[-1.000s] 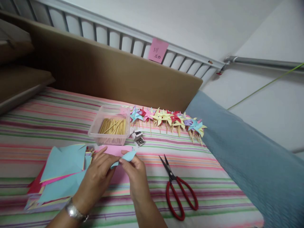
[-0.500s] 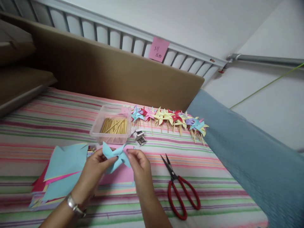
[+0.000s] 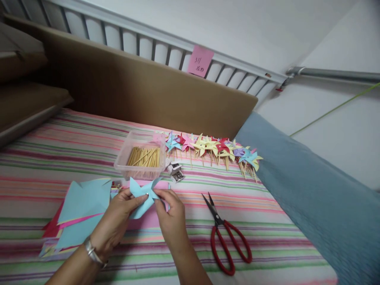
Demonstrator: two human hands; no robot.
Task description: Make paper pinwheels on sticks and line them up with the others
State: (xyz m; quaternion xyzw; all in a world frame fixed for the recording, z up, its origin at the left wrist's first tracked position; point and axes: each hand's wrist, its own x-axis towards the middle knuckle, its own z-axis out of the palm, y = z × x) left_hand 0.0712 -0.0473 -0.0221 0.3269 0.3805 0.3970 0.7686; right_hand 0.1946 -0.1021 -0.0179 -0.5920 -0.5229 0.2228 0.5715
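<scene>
A light blue paper pinwheel (image 3: pixel 141 206) is held up between both hands. My left hand (image 3: pixel 118 208) grips it from the left, the thumb pressed near its centre, where a small shiny dot shows. On the other side, my right hand (image 3: pixel 170 208) pinches a blade at the right with thumb and index finger. Beneath the hands lies pink paper (image 3: pixel 150 219). Left of my left hand is a stack of cut paper squares (image 3: pixel 87 200), blue on top with red and yellow edges below. Whether a stick is on the pinwheel I cannot tell.
A clear plastic box (image 3: pixel 121 160) of wooden sticks (image 3: pixel 145 157) stands beyond the hands, with a small box of metal pins (image 3: pixel 177 175) beside it. Finished pinwheels (image 3: pixel 208 145) line the back. Red-handled scissors (image 3: pixel 219 225) lie open at right. A cardboard panel (image 3: pixel 154 91) leans against the radiator.
My right hand has moved slightly left, closer to the pinwheel's centre, and its fingers have shifted along the right blade. My left hand keeps its hold. The view has shifted slightly.
</scene>
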